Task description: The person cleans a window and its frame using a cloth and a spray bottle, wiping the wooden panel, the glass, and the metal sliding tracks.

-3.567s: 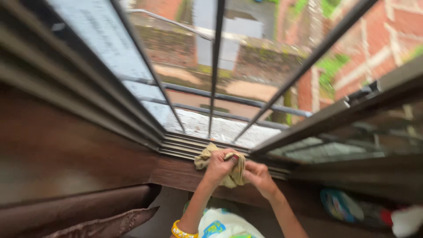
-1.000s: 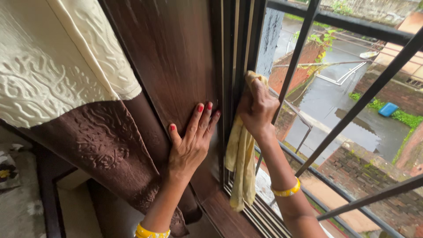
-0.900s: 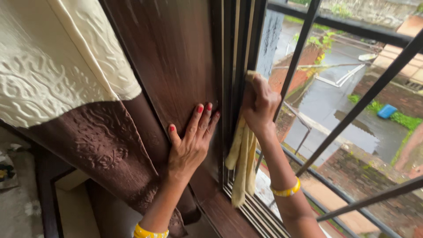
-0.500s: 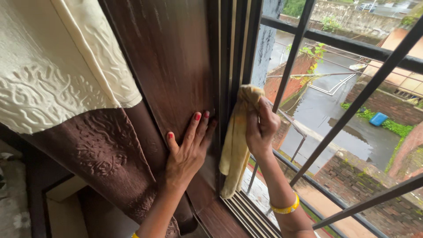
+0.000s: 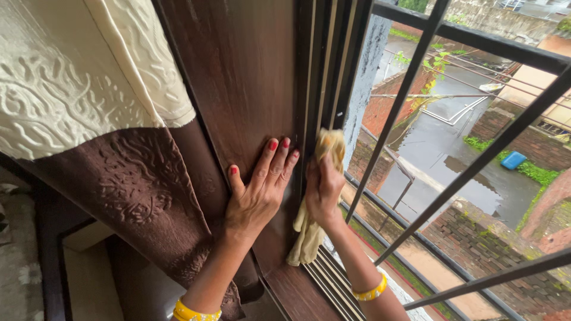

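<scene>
My left hand (image 5: 257, 195) lies flat, fingers spread, against the dark brown wooden window frame (image 5: 244, 77). Right beside it, my right hand (image 5: 324, 190) grips a yellowish cloth (image 5: 309, 235) and presses it into the vertical metal window tracks (image 5: 324, 71). The cloth's top pokes above my fingers and its loose end hangs down towards the sill tracks (image 5: 333, 285). Both wrists wear yellow bangles.
A cream and brown embossed curtain (image 5: 101, 119) hangs at the left. Black metal grille bars (image 5: 410, 83) cross the open window on the right. Beyond them are wet rooftops, brick walls and a blue container (image 5: 513, 160) far below.
My right hand has slid the cloth down the vertical tracks and nearer to my left hand. My left hand has stayed flat on the wooden frame. Earlier, both hands held the cloth at the sill.
</scene>
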